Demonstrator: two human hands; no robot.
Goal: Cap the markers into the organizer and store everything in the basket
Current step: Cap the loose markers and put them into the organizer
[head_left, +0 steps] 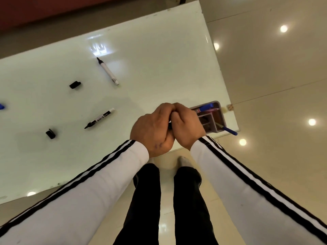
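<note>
Above the counter's [159, 68] near edge, the left hand [152, 131] and right hand [187, 123] press together. The fingers [166, 107] of both are clenched round a held marker [170, 125]. Only a dark sliver of it shows between the palms, so whether it is capped cannot be told. Just beyond the right hand stands the organizer [222, 119], partly hidden, with a blue marker [203, 108] inside and a blue pen [230, 131] poking out. Well to the left lie a near uncapped marker [100, 118], a far uncapped marker [108, 71], a near cap [51, 133] and a far cap [75, 85], all apart. A blue thing [1, 106] is cut off at the left edge.
</note>
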